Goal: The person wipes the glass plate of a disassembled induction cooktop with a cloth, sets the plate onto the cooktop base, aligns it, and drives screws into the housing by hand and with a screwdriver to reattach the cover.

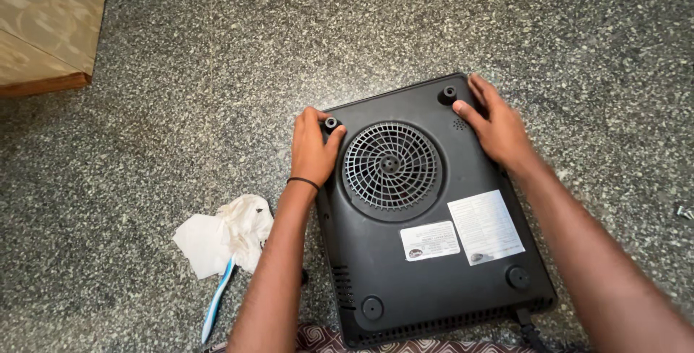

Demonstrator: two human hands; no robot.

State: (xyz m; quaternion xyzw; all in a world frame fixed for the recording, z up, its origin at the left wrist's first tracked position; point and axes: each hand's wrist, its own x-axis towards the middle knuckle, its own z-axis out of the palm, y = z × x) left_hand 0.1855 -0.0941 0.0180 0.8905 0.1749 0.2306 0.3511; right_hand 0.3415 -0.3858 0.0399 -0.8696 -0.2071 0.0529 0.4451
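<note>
Speckled grey stone floor (181,93) fills the view, with a wooden board (43,24) at its top left corner. Both forearms reach forward from the bottom edge. The left hand (312,152) lies palm down on the far left corner of a black cooker (426,216), fingers curled over the edge and thumb beside a rubber foot (331,122); a thin black band circles the wrist. The right hand (499,129) rests flat on the far right corner, fingers spread, index finger near another foot (450,93). Neither hand closes around anything; both press loosely against the casing.

Turned underside up, the cooker lies flat on the floor, right of centre. It is a rounded rectangular slab with a round fan grille (391,164) in its far half, two white labels (463,231) nearer the person, and feet at the corners. Its long axis runs away from the person, tilted slightly leftward, and its vented near edge, with a cord (531,333) at its right corner, points toward the bottom edge.

Left of the cooker lie crumpled tissue (224,236) and a blue and white toothbrush (217,302).
</note>
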